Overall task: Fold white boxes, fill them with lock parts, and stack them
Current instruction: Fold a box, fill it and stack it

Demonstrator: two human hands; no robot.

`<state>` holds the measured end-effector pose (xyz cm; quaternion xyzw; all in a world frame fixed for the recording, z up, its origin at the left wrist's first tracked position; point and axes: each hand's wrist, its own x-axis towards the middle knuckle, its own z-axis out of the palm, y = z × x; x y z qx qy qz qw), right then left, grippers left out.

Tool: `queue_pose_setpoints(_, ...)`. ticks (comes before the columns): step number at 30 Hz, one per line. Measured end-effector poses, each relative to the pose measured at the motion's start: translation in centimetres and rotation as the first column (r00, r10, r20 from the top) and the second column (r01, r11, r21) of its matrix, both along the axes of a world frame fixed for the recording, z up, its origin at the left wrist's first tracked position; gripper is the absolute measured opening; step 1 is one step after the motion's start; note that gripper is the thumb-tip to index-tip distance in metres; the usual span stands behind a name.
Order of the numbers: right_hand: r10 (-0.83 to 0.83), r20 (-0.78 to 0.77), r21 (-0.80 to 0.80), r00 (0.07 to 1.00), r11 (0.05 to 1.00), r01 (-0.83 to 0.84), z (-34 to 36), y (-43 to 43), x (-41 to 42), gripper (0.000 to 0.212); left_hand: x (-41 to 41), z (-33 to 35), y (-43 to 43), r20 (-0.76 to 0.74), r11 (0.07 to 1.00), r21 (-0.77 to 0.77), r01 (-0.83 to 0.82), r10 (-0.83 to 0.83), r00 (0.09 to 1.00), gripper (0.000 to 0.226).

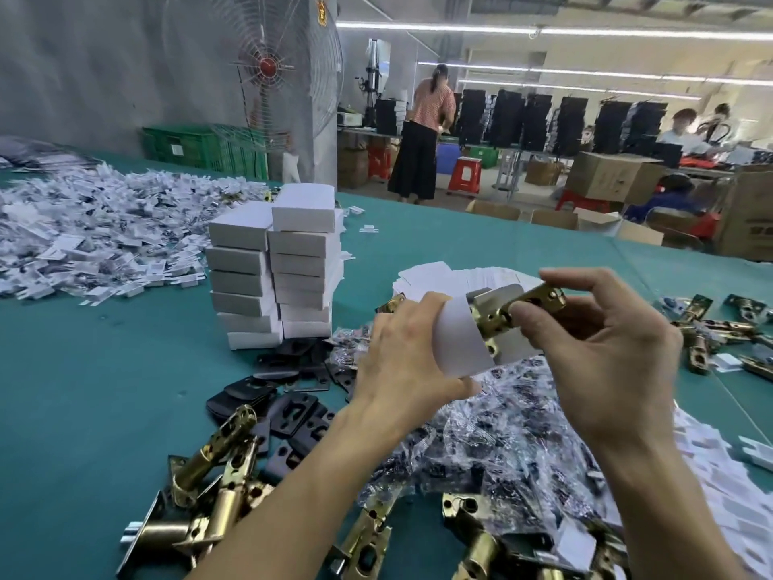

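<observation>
My left hand [401, 353] grips an open white box [462, 341] above the green table [125, 370]. My right hand [602, 349] pinches a brass latch [518, 307] whose lower end sits inside the box mouth. Two stacks of closed white boxes [278, 270] stand to the left, behind my left hand. A fan of flat white box blanks [456, 278] lies just beyond the held box. Loose brass latches [209, 487] lie at the near left and further brass latches [711, 324] at the right.
Black strike plates [293, 408] and clear bags of small parts [502, 433] lie under my hands. A big heap of white packets [92, 232] covers the far left. A fan [267, 69], a green crate [200, 148], cartons and several workers are beyond the table.
</observation>
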<state>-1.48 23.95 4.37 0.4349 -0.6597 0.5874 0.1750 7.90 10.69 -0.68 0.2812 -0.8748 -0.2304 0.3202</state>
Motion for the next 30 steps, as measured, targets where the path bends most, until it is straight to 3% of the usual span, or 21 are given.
queue_pose_setpoints(4, 0.057, 0.198, 0.043, 0.979, 0.997, -0.066, -0.6, -0.6, -0.3, 0.021, -0.4, 0.0, 1.1, -0.063, 0.999, 0.029, 0.025, -0.024, 0.998, 0.077)
queue_pose_setpoints(6, 0.023, 0.222, 0.107, 0.975, 0.993, -0.048, -0.9, -0.8, -0.4, 0.017, -0.6, -0.1, 1.5, -0.067, 1.000, 0.021, 0.014, -0.013, 0.998, 0.077)
queue_pose_setpoints(12, -0.032, 0.097, 0.250, 0.995, 0.968, 0.007, -1.1, -1.0, 0.1, 0.020, -1.0, -0.6, 2.1, -0.101, 0.999, 0.034, 0.002, 0.001, 0.995, 0.075)
queue_pose_setpoints(16, -0.145, -0.184, 0.426, 0.972, 0.879, 0.212, -1.5, -0.9, -0.3, 0.023, -1.0, -0.6, 1.4, -0.132, 0.995, 0.095, -0.001, 0.014, 0.991, 0.073)
queue_pose_setpoints(17, -0.151, -0.196, 0.440, 0.969, 0.869, 0.225, -1.6, -0.9, -0.5, 0.027, -1.0, -0.5, 1.1, -0.147, 0.992, 0.126, -0.009, 0.027, 0.989, 0.073)
queue_pose_setpoints(21, -0.084, 0.052, 0.292, 0.995, 0.954, 0.066, -0.9, -0.5, -0.5, 0.005, -0.6, 0.0, -0.1, -0.253, 0.973, 0.227, -0.044, 0.103, 0.962, 0.078)
queue_pose_setpoints(23, -0.102, 0.145, 0.280, 0.984, 0.958, 0.058, -0.6, 0.0, -1.2, 0.005, -0.3, 0.3, -0.5, -0.343, 0.951, 0.306, -0.027, 0.137, 0.929, 0.080)
queue_pose_setpoints(26, -0.187, 0.188, 0.497, 0.964, 0.865, 0.071, -0.9, 1.1, -3.0, 0.014, 0.0, 0.8, -0.4, -0.462, 0.928, 0.372, 0.026, 0.161, 0.872, 0.079)
queue_pose_setpoints(30, -0.359, 0.139, 0.781, 0.923, 0.612, 0.121, -2.2, 1.3, -6.5, 0.030, 0.0, 1.1, 0.0, -0.525, 0.926, 0.373, 0.056, 0.162, 0.836, 0.075)
